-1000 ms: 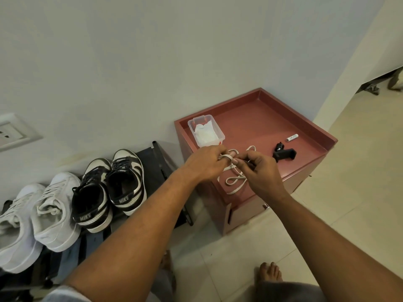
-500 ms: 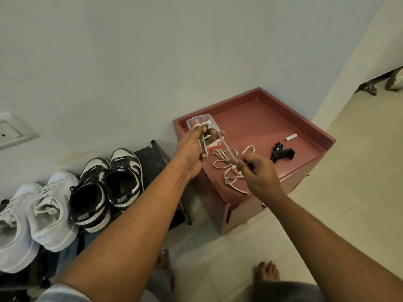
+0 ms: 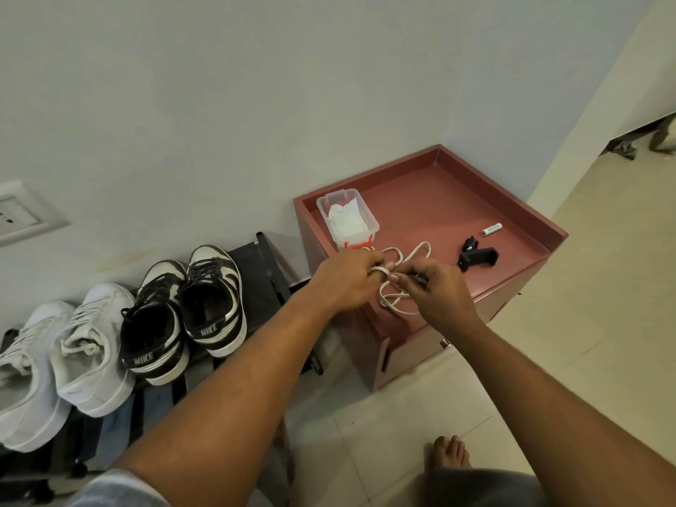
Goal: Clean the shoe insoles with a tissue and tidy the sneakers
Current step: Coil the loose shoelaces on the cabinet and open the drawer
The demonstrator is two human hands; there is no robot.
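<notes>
The left hand held a white shoelace wound round its curled fingers, the right hand pinched the same lace just beside it, and the slack lay looped on the red cabinet beneath both hands, near the tissue box.

Clear glossy plastic in the box, crumpled white paper tissue inside. Matt, smooth red-brown finish on the cabinet. Flat woven cloth lace. Smooth leather-like sneakers; smooth floor tiles.
</notes>
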